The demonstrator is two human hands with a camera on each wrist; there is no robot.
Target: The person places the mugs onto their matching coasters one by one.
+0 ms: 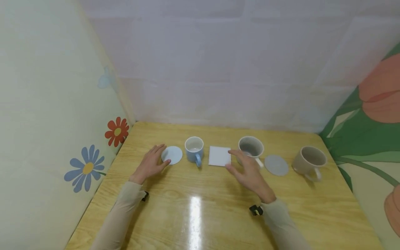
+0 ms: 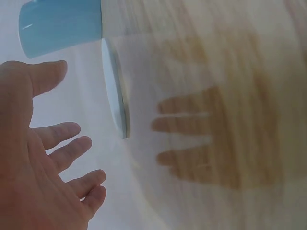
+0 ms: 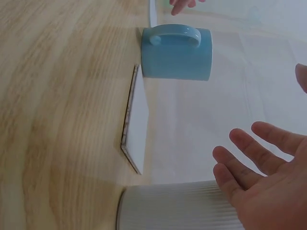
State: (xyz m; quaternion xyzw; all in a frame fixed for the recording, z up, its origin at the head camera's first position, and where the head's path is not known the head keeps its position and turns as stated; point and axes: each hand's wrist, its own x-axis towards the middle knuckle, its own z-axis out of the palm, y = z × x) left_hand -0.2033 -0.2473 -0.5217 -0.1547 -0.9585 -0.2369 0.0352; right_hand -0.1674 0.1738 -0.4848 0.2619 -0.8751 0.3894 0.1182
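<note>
My left hand [image 1: 151, 164], its fingers spread, hovers at the left edge of a pale blue round coaster [image 1: 173, 155]. In the left wrist view the hand holds nothing, and the coaster [image 2: 114, 88] lies beyond its fingertips. A light blue mug [image 3: 176, 60] stands between that coaster and a white square coaster [image 1: 218, 156], handle toward me. Over the right edge of the square coaster reaches my right hand [image 1: 250, 173], fingers extended and thumb apart, holding nothing. It partly hides a white ribbed mug [image 3: 168, 206] just behind it.
Right of the white mug lies a grey round coaster [image 1: 276, 165], then a beige mug [image 1: 300, 163] near the right edge of the wooden table [image 1: 162, 215]. A pale cloth wall [image 1: 218, 69] rises behind the row; flower-patterned panels flank both sides.
</note>
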